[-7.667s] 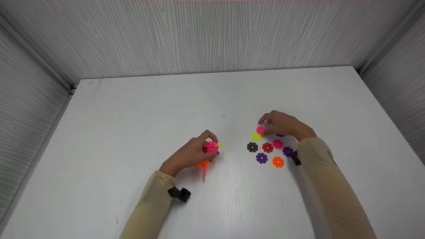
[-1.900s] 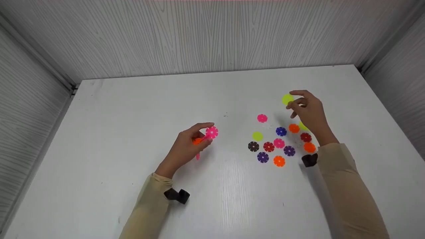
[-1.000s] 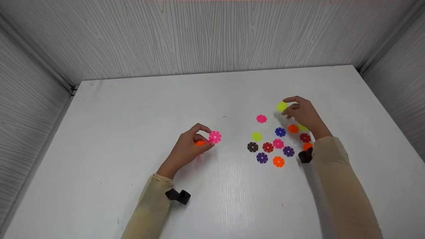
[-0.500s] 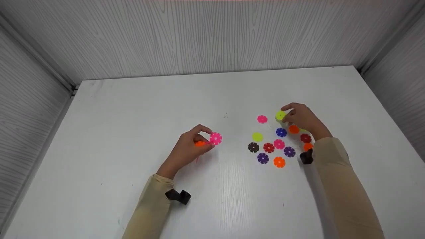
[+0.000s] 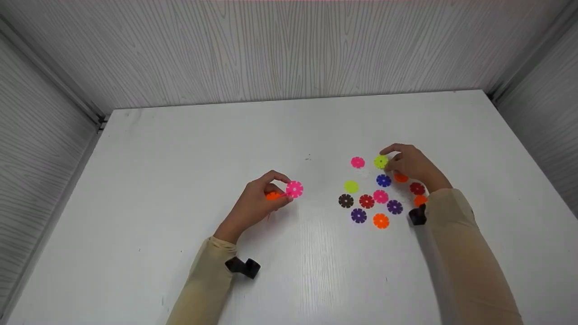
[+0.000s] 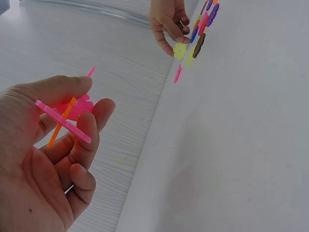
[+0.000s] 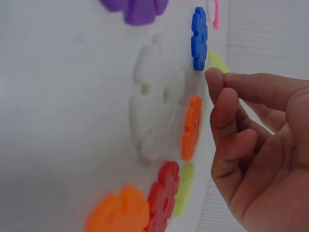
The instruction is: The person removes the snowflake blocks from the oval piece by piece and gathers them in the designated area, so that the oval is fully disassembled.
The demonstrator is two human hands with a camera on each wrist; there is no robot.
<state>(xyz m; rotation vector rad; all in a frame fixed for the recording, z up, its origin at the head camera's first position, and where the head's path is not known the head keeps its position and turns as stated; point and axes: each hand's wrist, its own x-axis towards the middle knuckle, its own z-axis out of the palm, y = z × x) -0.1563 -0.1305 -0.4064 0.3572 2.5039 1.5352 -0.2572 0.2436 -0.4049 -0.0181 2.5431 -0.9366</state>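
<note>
My left hand [image 5: 262, 198] grips a small cluster of slotted plastic building discs; a pink disc [image 5: 295, 189] faces up at its right side. In the left wrist view an orange disc [image 6: 62, 122] crosses a pink one [image 6: 63, 121] edge-on, with thumb and fingers round the cluster. My right hand [image 5: 411, 163] pinches a yellow slotted disc [image 5: 380, 162] by its edge, low over the table behind the loose discs. In the right wrist view the fingers hide most of that disc. A blue disc [image 5: 383, 180] and a partly covered orange disc [image 5: 401, 177] lie just below this hand.
Several loose discs lie on the white table [image 5: 203, 149]: pink [image 5: 357, 162], yellow [image 5: 351, 186], brown [image 5: 346, 201], red [image 5: 366, 201], purple [image 5: 359, 215] and orange [image 5: 381, 220]. A clear disc [image 7: 142, 121] shows in the right wrist view. Wood-grain panels [image 5: 289, 49] enclose the table.
My right hand has brought the yellow disc down and toward me, closer to the table. A pink disc it earlier held lies on the table. The left hand's cluster no longer shows a yellow piece.
</note>
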